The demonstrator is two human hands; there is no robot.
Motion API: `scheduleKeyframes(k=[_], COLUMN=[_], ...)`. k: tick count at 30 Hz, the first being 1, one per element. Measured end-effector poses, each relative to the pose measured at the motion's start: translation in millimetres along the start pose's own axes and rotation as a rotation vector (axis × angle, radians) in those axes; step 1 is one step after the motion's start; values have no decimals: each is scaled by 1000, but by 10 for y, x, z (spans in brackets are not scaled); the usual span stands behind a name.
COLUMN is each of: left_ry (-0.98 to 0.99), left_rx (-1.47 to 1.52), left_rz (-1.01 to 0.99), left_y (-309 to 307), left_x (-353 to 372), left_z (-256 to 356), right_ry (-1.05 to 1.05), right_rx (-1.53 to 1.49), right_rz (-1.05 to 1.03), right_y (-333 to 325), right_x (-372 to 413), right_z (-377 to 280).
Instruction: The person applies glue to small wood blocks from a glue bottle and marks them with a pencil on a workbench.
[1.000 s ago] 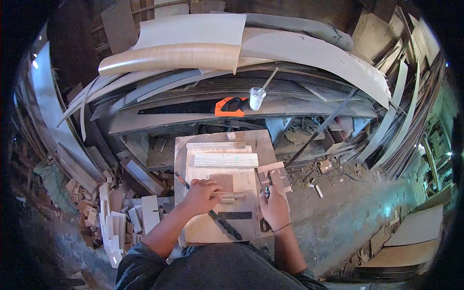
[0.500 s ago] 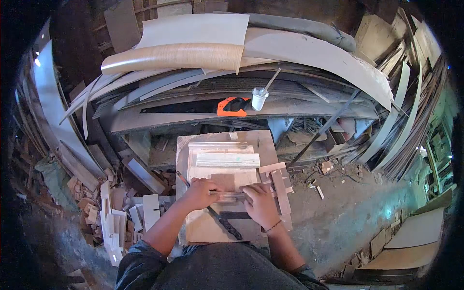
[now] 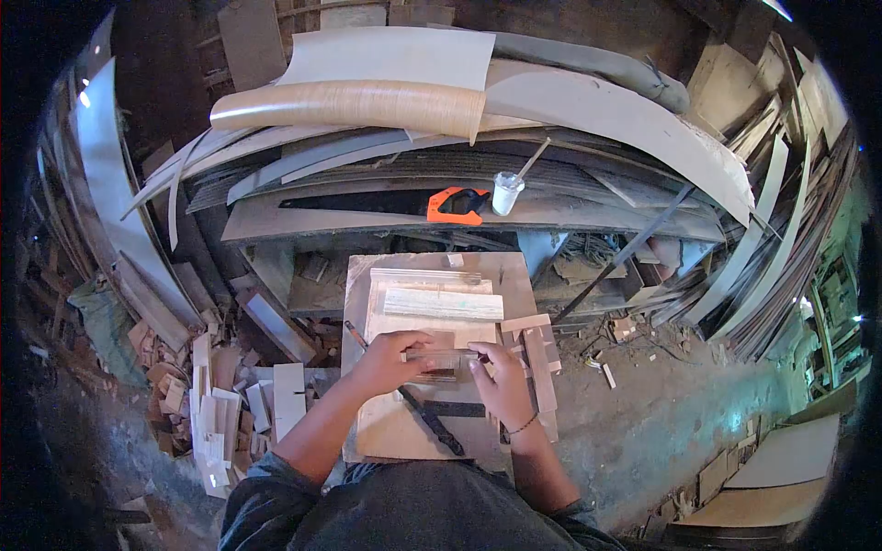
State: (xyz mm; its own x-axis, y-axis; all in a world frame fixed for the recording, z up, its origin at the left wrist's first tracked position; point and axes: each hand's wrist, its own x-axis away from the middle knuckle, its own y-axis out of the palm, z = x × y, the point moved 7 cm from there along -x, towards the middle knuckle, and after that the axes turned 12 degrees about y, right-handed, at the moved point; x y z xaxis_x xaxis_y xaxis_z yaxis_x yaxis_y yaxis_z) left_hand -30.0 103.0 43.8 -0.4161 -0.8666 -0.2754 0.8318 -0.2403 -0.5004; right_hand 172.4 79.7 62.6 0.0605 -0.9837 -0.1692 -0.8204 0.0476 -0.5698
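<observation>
My left hand and my right hand pinch the two ends of a short, thin wooden strip. The strip lies crosswise between them, above a small brown wood block on the work board. Just beyond the hands is a pale wooden slat with rough-looking grain. A black, bar-like tool slants under my left wrist, and a dark flat strip lies beside it. Several joined wood pieces sit right of my right hand.
Behind the board, a handsaw with an orange handle and a white cup with a stick rest on a shelf. Curved sheets are stacked above. Wood offcuts heap on the floor at left; a dusty floor extends to the right.
Both hands have lifted the thin strip a little off the board, and it now appears tilted differently. The whole view has shifted slightly, with the scene moving right.
</observation>
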Motion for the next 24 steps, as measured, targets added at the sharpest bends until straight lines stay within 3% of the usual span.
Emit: scheduleKeyframes(k=[3, 8, 10, 13, 18, 21, 24], left_ry=[-37, -112, -28, -64, -221, 7, -16], left_rx=[174, 155, 126, 36, 0, -148, -232], left_rz=[28, -52, -17, -67, -119, -114, -73], left_y=[-14, 57, 105, 101, 183, 161, 144], left_x=[121, 361, 471, 529, 695, 677, 701], left_z=[18, 146, 169, 305, 190, 205, 148], right_ry=[301, 325, 359, 202, 192, 255, 164], right_rx=[-254, -396, -449, -138, -135, -86, 102], right_rz=[-164, -346, -438, -424, -389, -362, -310], right_y=[35, 156, 127, 158, 180, 185, 165], right_x=[41, 254, 350, 409, 459, 474, 448], right_z=[96, 191, 14, 105, 185, 201, 108])
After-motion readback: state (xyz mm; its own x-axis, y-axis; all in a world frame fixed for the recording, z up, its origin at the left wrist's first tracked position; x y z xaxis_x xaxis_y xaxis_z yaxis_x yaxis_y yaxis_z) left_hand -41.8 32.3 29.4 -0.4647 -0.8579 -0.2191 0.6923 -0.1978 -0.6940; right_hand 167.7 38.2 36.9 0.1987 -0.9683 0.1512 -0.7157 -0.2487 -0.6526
